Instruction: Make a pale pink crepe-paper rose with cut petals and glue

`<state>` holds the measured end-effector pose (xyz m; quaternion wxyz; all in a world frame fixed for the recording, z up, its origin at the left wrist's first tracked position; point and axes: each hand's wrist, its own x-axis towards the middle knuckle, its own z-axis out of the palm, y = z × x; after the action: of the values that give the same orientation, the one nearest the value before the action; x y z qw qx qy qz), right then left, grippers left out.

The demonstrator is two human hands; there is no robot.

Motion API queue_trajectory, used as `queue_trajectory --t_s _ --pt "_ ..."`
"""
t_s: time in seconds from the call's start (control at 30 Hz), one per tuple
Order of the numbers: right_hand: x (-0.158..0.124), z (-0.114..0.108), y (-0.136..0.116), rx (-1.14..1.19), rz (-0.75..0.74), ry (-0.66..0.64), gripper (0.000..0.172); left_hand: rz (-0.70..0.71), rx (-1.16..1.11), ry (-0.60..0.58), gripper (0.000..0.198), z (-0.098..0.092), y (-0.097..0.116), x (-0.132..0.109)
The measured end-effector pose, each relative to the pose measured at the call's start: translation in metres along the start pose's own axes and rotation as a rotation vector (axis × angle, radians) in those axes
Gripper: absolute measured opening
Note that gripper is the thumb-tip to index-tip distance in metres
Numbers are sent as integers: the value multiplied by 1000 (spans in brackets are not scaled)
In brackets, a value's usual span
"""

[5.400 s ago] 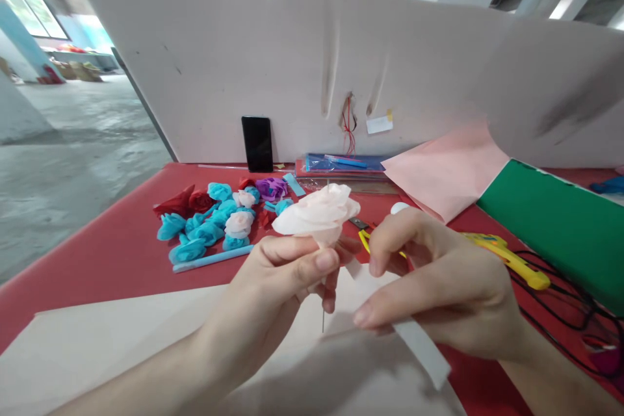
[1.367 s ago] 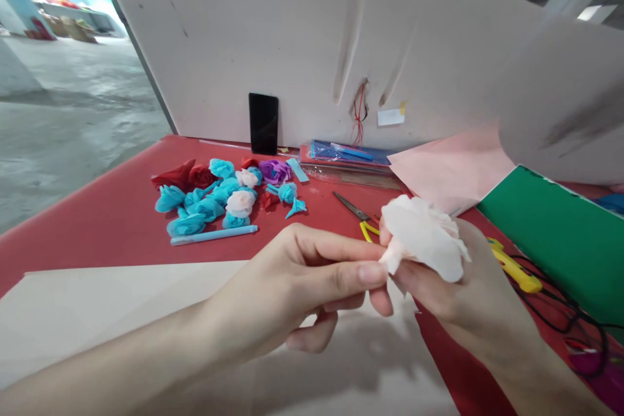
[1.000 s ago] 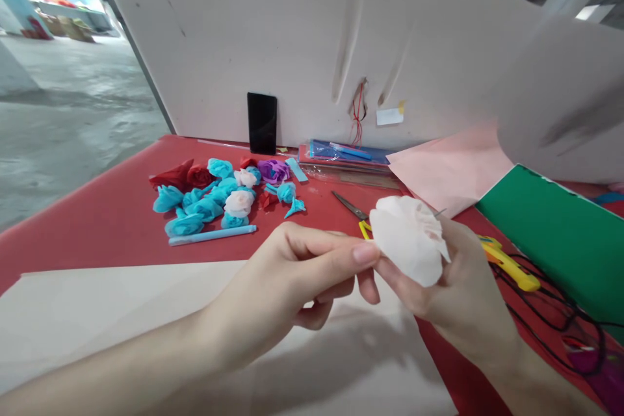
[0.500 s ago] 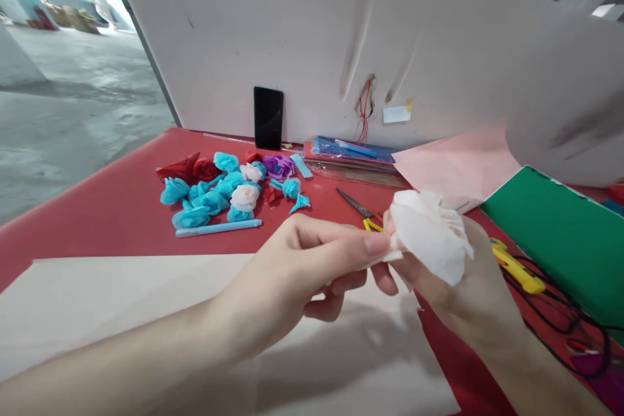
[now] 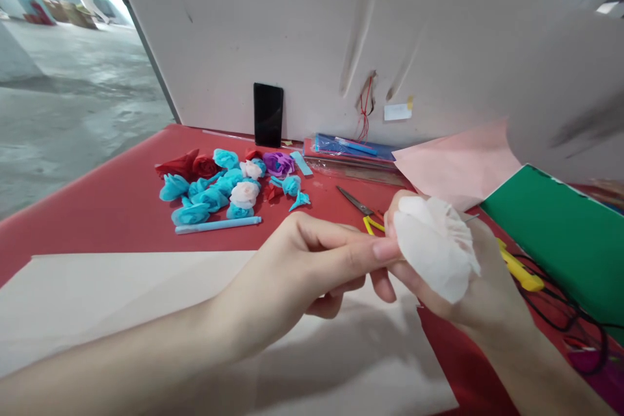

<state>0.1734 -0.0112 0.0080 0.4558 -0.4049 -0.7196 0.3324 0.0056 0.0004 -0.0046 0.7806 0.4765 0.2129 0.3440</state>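
Observation:
A pale pink tissue-paper flower (image 5: 435,245) lies tilted in my right hand (image 5: 478,289), whose fingers cup it from below and behind. A thin wire tip (image 5: 471,216) sticks out past the petals. My left hand (image 5: 312,266) pinches the flower's base between thumb and forefinger, touching the right hand's fingers. Both hands hover over a cream paper sheet (image 5: 121,299) on the red table (image 5: 97,221).
A pile of blue, red, purple and pink paper flowers (image 5: 219,188) and a blue stick (image 5: 217,225) lie at left. Yellow-handled scissors (image 5: 363,211), a yellow glue gun (image 5: 519,268) with black cable, pink paper (image 5: 453,166), green paper (image 5: 560,234), a black phone (image 5: 268,114) against a white board (image 5: 341,32).
The flower went from upright in my left hand to tilted in my right hand. Over the last second the left fingers keep pinching its base while it turns slightly. The white strip is gone.

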Motion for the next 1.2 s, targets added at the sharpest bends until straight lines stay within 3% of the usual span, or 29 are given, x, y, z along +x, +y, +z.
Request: queue_trajectory --t_s 0.27,0.6,1.03,1.2 --pt "2 10 -6 220 44 40 32 5 -38 2 31 -2 -2 2" --pt "-3 1 -4 -188 -59 150 16 14 -134 77 24 -2 -3 1" --pt "-8 -2 -5 -278 -109 191 13 55 -133 120 26 -2 -7 1" --pt "-10 2 -3 -305 -204 234 12 49 -107 129 29 -2 -8 1"
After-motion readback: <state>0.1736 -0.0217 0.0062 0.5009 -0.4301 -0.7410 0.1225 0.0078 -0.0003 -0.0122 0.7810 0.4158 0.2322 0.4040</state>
